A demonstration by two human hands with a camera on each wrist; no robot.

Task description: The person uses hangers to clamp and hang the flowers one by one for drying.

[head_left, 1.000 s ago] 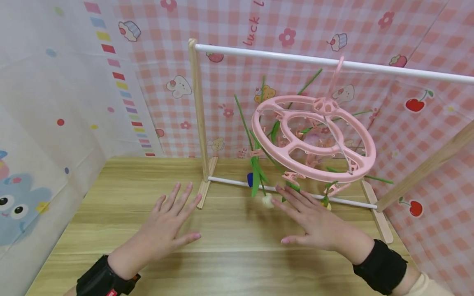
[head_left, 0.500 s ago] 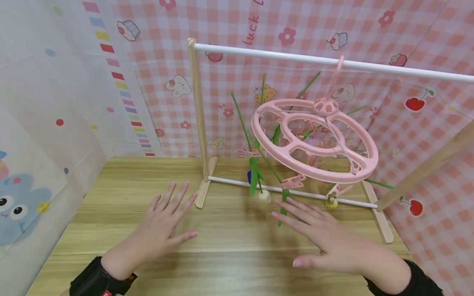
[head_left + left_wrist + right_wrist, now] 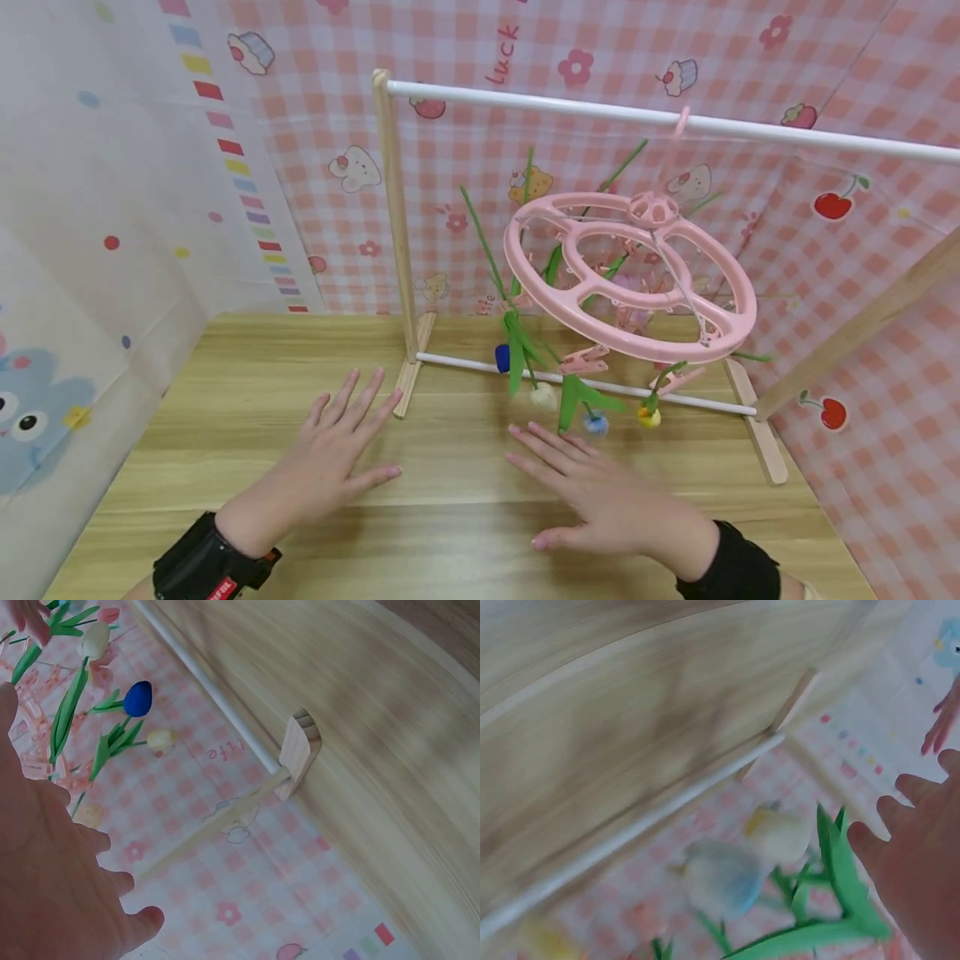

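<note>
My left hand (image 3: 315,458) is held over the left of the wooden table with its fingers spread and straight, holding nothing. My right hand (image 3: 600,500), fingers also straight and the palm bare, is just in front of a light blue flower (image 3: 596,423). A pink round clip hanger (image 3: 577,317) hangs from the white rod (image 3: 525,101) of a rack. Artificial tulips dangle heads-down from its clips: a dark blue one (image 3: 139,699), a white one (image 3: 543,396) and a yellow one (image 3: 648,416) among them. Large green leaves (image 3: 840,862) show close to my right hand in the right wrist view.
The rack's left wooden post (image 3: 398,225) stands on a wooden foot (image 3: 414,367), and a lower white bar (image 3: 465,366) crosses near the tabletop (image 3: 247,375). Behind it hangs a pink checked cloth (image 3: 330,108). A slanting post (image 3: 862,325) supports the right side.
My right hand has drawn back from the flowers and shifted left, and the light blue flower has come into view. The hanger and its flowers have swayed slightly. My left hand has barely moved.
</note>
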